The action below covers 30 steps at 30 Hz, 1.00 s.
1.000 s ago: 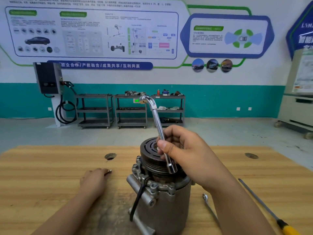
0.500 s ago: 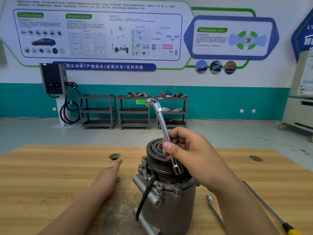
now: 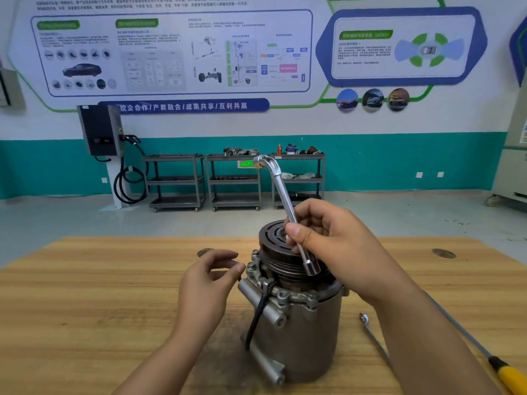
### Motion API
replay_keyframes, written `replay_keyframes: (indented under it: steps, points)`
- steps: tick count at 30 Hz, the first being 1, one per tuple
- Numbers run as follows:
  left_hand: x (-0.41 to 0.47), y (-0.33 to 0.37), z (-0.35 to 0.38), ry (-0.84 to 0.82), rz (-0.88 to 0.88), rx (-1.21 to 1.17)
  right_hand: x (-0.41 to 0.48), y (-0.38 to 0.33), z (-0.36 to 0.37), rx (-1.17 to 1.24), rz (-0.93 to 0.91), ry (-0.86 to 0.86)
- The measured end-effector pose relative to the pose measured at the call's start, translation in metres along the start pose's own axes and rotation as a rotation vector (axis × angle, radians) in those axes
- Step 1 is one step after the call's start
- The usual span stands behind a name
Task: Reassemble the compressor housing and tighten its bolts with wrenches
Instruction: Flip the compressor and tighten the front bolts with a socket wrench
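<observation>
Compressor housing [image 3: 299,337] stands upright on the worktop [image 3: 85,295]. Our right grip [image 3: 336,243] pinches the socket wrench [image 3: 285,195], socket aimed at the flange bolts [image 3: 251,266]. Our left grip [image 3: 208,283] hovers loose and empty, probably to steady.

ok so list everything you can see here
compressor: 1, grey, upright at table centre
pulley: 1, dark, atop compressor
socket wrench: 1, chrome, in right hand, socket end by pulley
flat wrench: 1, silver, on table right of compressor
screwdriver: 1, yellow handle, table's right edge
table: 1, light wood, foreground
shelf carts: 3, dark grey, back wall
charger: 1, black, back wall left
left hand: 1, fingers loosely curved, left of compressor
right hand: 1, grips socket wrench
</observation>
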<state>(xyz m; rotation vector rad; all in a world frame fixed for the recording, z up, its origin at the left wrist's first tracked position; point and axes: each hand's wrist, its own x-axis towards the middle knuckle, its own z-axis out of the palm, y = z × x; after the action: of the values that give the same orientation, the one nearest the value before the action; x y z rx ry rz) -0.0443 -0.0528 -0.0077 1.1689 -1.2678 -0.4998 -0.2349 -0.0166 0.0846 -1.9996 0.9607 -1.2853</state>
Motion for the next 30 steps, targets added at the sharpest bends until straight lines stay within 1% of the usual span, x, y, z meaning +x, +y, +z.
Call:
replay_keyframes:
  steps: [2, 3, 5, 7, 9, 12, 15, 18, 27, 30]
  points:
    - [-0.019, 0.025, -0.003, 0.054, 0.057, -0.254, 0.0, 0.0, 0.001, -0.006, -0.005, 0.009]
    - [-0.028, 0.037, -0.004, 0.053, 0.092, -0.352, 0.0, -0.001, 0.002, -0.008, -0.008, 0.013]
    - [-0.042, 0.054, -0.003, -0.006, 0.146, -0.444, 0.0, 0.0, 0.003, -0.012, -0.014, 0.014]
    - [-0.048, 0.063, 0.002, -0.066, 0.164, -0.46, -0.001, 0.0, 0.003, -0.012, -0.017, 0.013]
    - [-0.047, 0.066, 0.006, -0.094, 0.155, -0.414, -0.001, 0.0, 0.003, -0.003, -0.017, 0.015]
    - [-0.049, 0.063, 0.01, -0.093, 0.155, -0.284, -0.001, 0.002, 0.001, 0.012, -0.011, 0.017]
    - [-0.055, 0.055, 0.012, -0.061, 0.216, -0.113, 0.0, 0.002, 0.0, 0.022, -0.008, 0.018]
    - [-0.058, 0.05, 0.014, -0.01, 0.289, -0.011, 0.0, 0.002, -0.001, 0.012, -0.009, 0.016]
    - [-0.056, 0.046, 0.014, 0.055, 0.561, 0.095, -0.001, 0.002, 0.0, 0.0, -0.017, 0.023]
    - [-0.056, 0.043, 0.014, 0.075, 0.624, 0.119, -0.001, 0.002, 0.001, 0.009, -0.015, 0.027]
